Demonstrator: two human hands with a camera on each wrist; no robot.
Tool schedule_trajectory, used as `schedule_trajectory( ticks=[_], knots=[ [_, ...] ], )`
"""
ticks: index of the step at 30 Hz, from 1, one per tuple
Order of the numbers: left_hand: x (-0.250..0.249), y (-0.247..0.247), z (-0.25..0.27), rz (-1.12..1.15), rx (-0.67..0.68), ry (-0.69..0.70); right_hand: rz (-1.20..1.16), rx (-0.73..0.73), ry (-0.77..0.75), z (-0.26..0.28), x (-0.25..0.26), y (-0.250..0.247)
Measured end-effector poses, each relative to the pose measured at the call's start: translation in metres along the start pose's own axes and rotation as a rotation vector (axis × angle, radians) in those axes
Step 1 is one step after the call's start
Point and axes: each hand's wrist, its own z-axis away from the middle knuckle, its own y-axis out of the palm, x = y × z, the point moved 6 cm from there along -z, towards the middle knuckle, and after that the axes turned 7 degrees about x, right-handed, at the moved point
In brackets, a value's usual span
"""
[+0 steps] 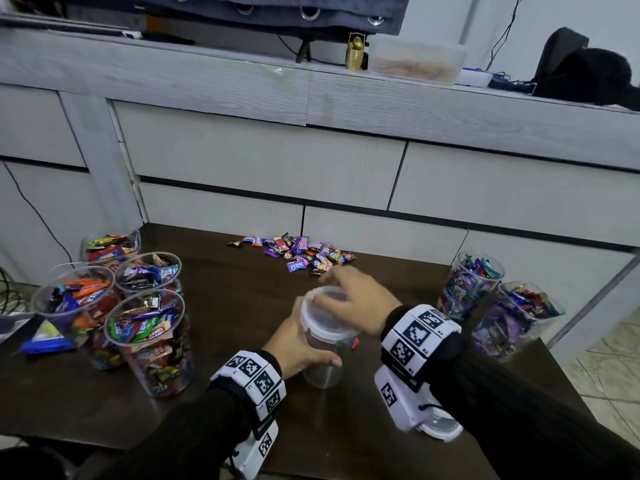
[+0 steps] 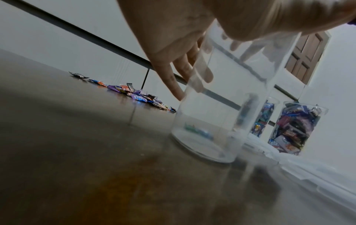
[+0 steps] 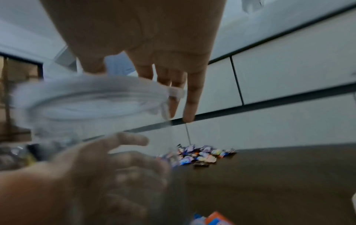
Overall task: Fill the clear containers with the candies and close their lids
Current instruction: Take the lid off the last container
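While gripped, container between hands.

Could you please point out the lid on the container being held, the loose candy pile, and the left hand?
lid (image 1: pixel 325 311), head view, top face near the rim.
loose candy pile (image 1: pixel 301 252), head view, middle wrappers.
left hand (image 1: pixel 298 348), head view, back of hand.

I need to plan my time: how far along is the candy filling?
Six tubs look full, none visibly lidded. The left hand grips a nearly empty tub; the right hand holds its lid. A candy pile remains.
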Motion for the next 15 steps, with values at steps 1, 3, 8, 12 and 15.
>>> schedule_trajectory(
  ticks=[1,3,8,12,15],
  knots=[
    [0.000,0.000,0.001,-0.011,0.004,0.001,-0.013,0.061,-0.019,0.002,0.005,0.007],
    [0.000,-0.003,0.004,-0.081,0.049,-0.001,-0.051,0.130,-0.061,0.005,0.009,0.014],
    [-0.004,-0.025,0.010,-0.202,0.114,-0.048,0.011,0.284,-0.186,0.011,0.011,0.007],
    [-0.016,-0.034,0.005,-0.248,0.123,-0.007,0.140,0.369,-0.201,0.012,0.012,0.003],
    [-0.023,-0.026,-0.004,-0.190,0.206,-0.001,0.212,0.390,-0.183,0.012,0.009,-0.002]
  ],
)
